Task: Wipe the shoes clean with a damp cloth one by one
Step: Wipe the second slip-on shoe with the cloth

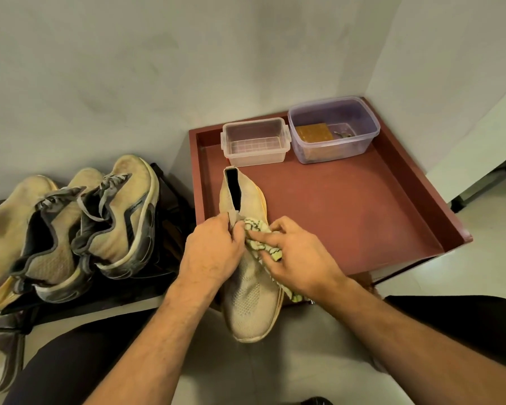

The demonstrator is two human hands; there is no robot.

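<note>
A beige knit sock-style shoe (250,299) lies with its toe toward me and its heel over the front of a red-brown tray (362,211). My left hand (214,252) grips the shoe at its tongue and collar. My right hand (298,252) holds a yellow-green patterned cloth (259,238) and presses it against the shoe's upper, just right of the left hand. Part of the cloth hangs below my right wrist.
Several worn beige and grey sneakers (111,217) stand on a black rack at the left. At the tray's back stand a clear box (256,141) and a purple-tinted tub (333,130) holding a brown block. White walls close the corner. My dark-clothed legs frame the bottom.
</note>
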